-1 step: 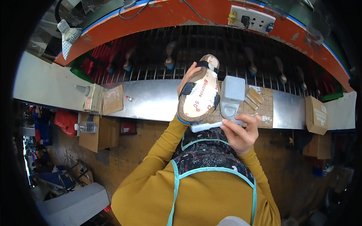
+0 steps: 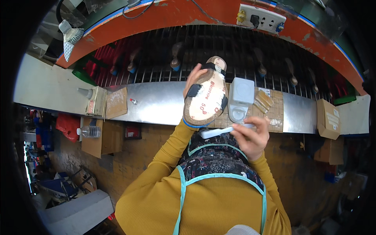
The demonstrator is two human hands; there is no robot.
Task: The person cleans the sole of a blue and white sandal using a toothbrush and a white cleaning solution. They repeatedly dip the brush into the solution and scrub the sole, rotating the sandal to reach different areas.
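My left hand [image 2: 194, 77] grips a sandal on a shoe last [image 2: 206, 94] along its far left side, with the pale insole face up and dark strap ends lapped over its edges. Some of those fingers are hidden behind it. In my right hand [image 2: 251, 137] is a white-handled brush [image 2: 221, 131], pinched between thumb and fingers. The brush's head lies just below the sandal's wide near end, apart from it. Right of the sandal, a grey plastic pot with a round open cup [image 2: 241, 96] stands on the taped cardboard [image 2: 277, 113].
A metal ledge [image 2: 156, 103] runs in front of a roller conveyor [image 2: 156, 74] carrying several lasts. Tan strips [image 2: 263, 102] lie right of the pot. A cardboard box [image 2: 328, 119] sits at the right; a small red-capped tube [image 2: 133, 101] lies left. A power strip [image 2: 261, 18] is mounted above.
The brush has dropped slightly away from the sandal's near end, opening a small gap. The sandal has shifted a little upward and left in my left hand.
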